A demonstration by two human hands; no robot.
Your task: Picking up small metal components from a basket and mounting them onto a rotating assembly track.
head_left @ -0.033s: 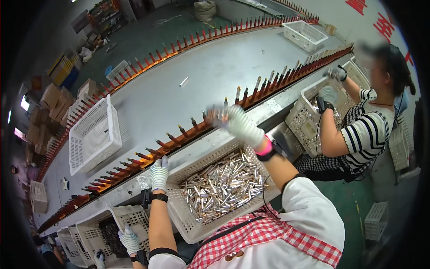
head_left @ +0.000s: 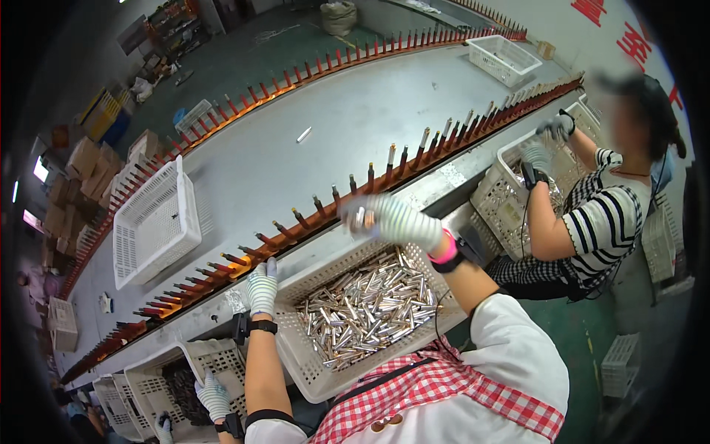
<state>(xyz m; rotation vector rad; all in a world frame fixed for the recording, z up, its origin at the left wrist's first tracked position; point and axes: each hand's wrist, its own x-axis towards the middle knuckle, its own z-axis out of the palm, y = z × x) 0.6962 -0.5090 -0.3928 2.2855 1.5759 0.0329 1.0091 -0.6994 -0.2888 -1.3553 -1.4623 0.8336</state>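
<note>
My right hand (head_left: 388, 218), in a striped glove and smeared by motion, is closed round a few small shiny metal tubes (head_left: 362, 219). It is just on my side of a line of upright dark pegs (head_left: 317, 206) with red bases. Beyond it, a silver tube (head_left: 391, 155) stands on one peg. My left hand (head_left: 262, 288), also gloved, lies at the table's edge near the crate's far left corner, fingers stretched out and apparently holding nothing. A white slatted crate (head_left: 296, 362) in front of me contains a heap of loose metal tubes (head_left: 370, 307).
A white basket (head_left: 157, 226) sits on the grey tabletop (head_left: 296, 170), near a lone tube (head_left: 304, 135). Another basket (head_left: 504, 59) is at the far right. A co-worker (head_left: 603, 200) at right reaches into a crate; another person's gloved hand (head_left: 214, 396) is at lower left.
My right hand has dropped slightly back from the peg line toward the crate, tubes still in it. The pegs have shifted a little leftward. My left hand stays put.
</note>
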